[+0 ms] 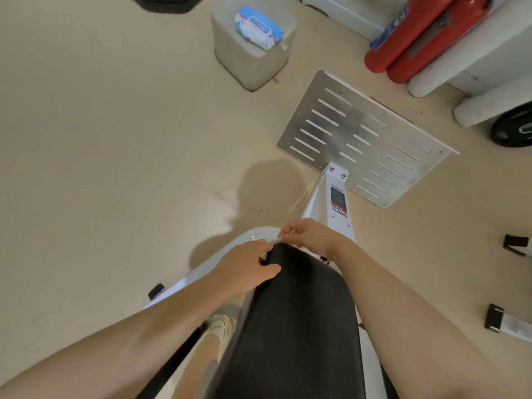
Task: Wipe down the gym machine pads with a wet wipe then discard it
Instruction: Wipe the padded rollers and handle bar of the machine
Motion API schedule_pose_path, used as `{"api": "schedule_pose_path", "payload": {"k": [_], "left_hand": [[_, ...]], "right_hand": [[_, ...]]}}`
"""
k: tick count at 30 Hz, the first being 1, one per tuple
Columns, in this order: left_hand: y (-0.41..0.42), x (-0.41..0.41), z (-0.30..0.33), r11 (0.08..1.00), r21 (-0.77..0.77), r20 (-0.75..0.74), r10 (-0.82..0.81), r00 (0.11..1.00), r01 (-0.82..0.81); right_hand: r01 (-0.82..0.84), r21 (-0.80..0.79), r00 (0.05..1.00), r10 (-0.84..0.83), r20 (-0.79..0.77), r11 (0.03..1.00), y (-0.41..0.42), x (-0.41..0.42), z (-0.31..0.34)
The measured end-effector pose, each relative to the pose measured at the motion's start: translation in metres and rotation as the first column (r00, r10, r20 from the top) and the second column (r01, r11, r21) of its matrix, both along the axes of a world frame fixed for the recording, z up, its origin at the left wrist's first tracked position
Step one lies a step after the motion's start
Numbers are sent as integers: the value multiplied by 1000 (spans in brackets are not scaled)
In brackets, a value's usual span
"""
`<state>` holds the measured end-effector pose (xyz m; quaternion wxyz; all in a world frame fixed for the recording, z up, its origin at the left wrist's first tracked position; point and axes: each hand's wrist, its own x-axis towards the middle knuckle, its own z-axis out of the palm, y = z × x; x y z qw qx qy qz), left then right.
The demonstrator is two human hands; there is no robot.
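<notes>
Wiping the far tip of the black pad (299, 321), both hands bunched at its 12 o'clock end.

From my remote seat: pad looks firm, textured, grippy. Left hand (247, 269) curls over its edge at 11 o'clock; right hand (308, 236) pinches a thin white scrap, I judge the wet wipe (273, 240): limp, light, likely slick, best held folded under fingertips. Farther out, the wipe pack (257, 27) sits on a grey bin (247, 61) at 12 o'clock.
</notes>
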<state>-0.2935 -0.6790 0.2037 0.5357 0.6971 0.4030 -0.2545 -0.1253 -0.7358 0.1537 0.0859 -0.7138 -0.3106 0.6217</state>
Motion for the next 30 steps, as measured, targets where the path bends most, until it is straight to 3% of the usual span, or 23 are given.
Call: {"api": "schedule_pose_path", "payload": {"k": [2, 7, 11, 15, 19, 25, 30], "left_hand": [[3, 6, -1, 999, 6, 2, -41, 999, 41], [7, 9, 4, 999, -14, 57, -43, 997, 44], [6, 9, -1, 1000, -20, 36, -11, 999, 12], [7, 7, -6, 999, -30, 13, -43, 999, 44], [5, 8, -1, 991, 31, 37, -134, 990, 133], [-2, 26, -1, 944, 160, 68, -303, 951, 289], [-12, 49, -1, 876, 175, 40, -463, 886, 450]], "right_hand": [[44, -79, 998, -48, -50, 996, -7, 11, 0], [131, -211, 991, -132, 10, 969, -27, 32, 2], [310, -198, 939, -331, -88, 930, -17, 20, 1], [269, -165, 933, -300, -200, 949, -3, 9, 0], [313, -215, 941, -332, -59, 925, -37, 35, 3], [510, -339, 846, -533, 30, 791, -85, 60, 19], [403, -255, 907, -421, -16, 879, -62, 49, 4]]}}
